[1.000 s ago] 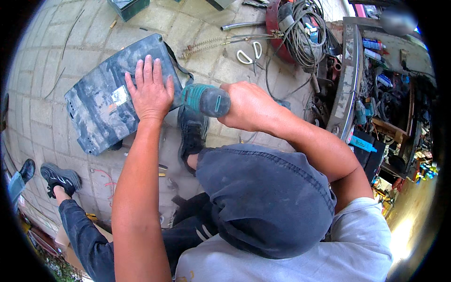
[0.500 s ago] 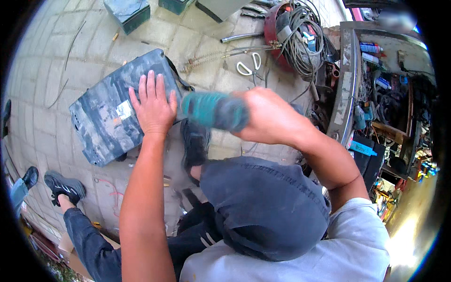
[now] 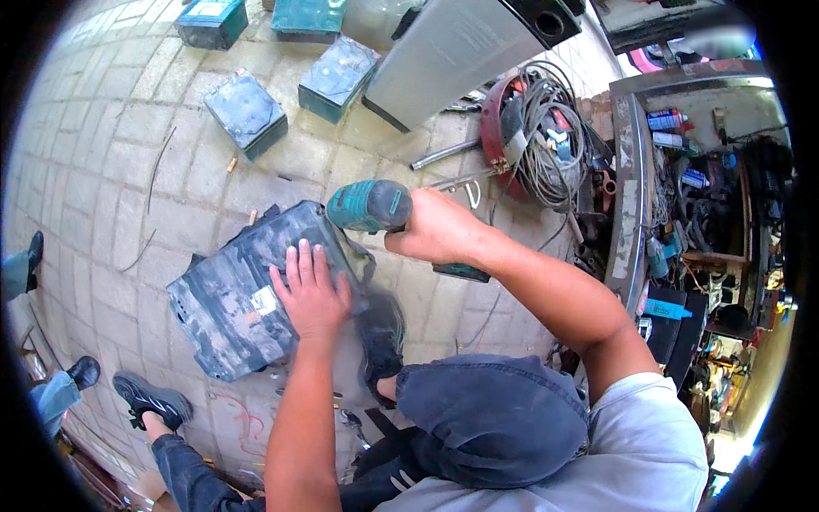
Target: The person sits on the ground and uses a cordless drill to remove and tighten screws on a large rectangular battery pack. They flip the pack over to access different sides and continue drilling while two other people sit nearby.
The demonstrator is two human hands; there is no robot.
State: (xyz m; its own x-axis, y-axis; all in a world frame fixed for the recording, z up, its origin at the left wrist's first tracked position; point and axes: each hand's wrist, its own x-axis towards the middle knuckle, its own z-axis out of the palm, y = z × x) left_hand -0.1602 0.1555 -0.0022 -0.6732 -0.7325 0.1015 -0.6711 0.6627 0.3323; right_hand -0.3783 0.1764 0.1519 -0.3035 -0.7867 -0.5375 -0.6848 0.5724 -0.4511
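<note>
A dark, scuffed plastic case point(image 3: 230, 328) with a small pale label lies on the paving in front of me. My left hand point(image 3: 313, 288) rests flat on its top near the right end, fingers apart. In my right hand point(image 3: 439, 224) I grip a teal and black cordless drill point(image 3: 367, 205). The drill's front end points left, beside the case's upper right corner; whether a bit touches the case, I cannot tell. A dark strap point(image 3: 357, 247) hangs at the case's right end.
Several dark green box-shaped batteries point(image 3: 247, 115) stand beyond the case, with a tall grey box point(image 3: 461, 55) to their right. A red reel with coiled cable point(image 3: 546, 141) sits by a cluttered metal shelf point(image 3: 627, 188). Another person's shoe point(image 3: 84, 373) is at left.
My view has shifted, bringing more of the far batteries into sight. The drill has moved from right of my left hand to the case's upper right corner. My left hand stays on the case.
</note>
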